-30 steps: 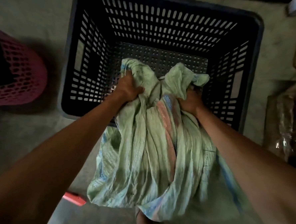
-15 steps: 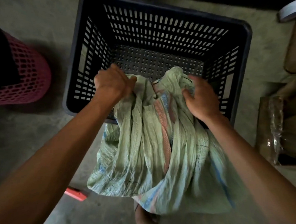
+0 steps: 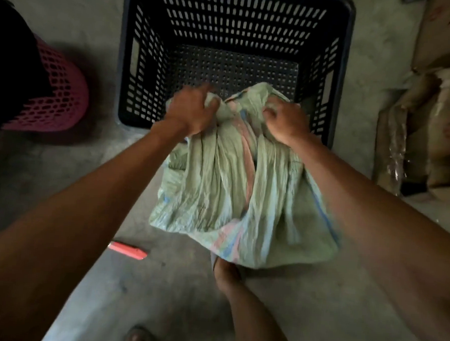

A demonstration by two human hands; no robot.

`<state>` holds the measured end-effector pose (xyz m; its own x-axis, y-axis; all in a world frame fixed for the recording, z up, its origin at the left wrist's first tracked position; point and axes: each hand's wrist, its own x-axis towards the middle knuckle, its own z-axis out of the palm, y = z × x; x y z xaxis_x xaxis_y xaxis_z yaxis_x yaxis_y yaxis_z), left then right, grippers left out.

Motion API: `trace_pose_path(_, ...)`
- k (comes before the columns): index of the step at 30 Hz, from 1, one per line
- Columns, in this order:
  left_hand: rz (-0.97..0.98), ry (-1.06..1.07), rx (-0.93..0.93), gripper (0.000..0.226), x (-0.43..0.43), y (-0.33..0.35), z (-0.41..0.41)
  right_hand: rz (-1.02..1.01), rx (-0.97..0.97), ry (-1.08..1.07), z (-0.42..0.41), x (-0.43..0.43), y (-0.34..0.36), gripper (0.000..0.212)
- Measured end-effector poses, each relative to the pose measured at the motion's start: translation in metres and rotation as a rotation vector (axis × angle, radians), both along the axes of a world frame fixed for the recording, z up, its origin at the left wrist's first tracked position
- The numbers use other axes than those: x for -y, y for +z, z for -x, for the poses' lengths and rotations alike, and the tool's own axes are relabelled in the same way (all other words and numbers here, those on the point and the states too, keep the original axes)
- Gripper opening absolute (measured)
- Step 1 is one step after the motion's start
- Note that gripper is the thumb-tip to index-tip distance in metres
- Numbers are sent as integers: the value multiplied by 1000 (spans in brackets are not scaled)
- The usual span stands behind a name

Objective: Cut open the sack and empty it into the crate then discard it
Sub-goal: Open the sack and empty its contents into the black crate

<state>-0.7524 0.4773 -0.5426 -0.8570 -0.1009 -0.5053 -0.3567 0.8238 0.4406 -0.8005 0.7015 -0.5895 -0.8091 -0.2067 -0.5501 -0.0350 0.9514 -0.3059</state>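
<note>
My left hand [image 3: 189,110] and right hand [image 3: 287,121] each clutch a bunched fold of the sack [image 3: 230,191] at the near wall of the crate [image 3: 227,23]. The rest sags just in front of the crate. Its floor looks bare, so I judge emptying is the step in hand. Next I'd hoist the bottom above the crate and tip.
</note>
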Motion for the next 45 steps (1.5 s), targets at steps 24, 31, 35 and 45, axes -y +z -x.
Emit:
trace_pose_path(24, 120, 218, 166, 62, 33, -110, -315, 131, -153, -790, -342, -196, -45, 98)
trace_pose_path(31, -285, 847, 48, 36, -6, -164, -301, 71, -357, -787, -350, -185, -91, 67)
trace_pose_path(35, -305, 696, 41, 27, -15, -120, -295, 131, -363, -528, -346, -181, -51, 46)
trace_pose_path(45, -420, 825, 121, 31, 0, -24, -246, 132, 58, -655, -238, -133, 20, 24)
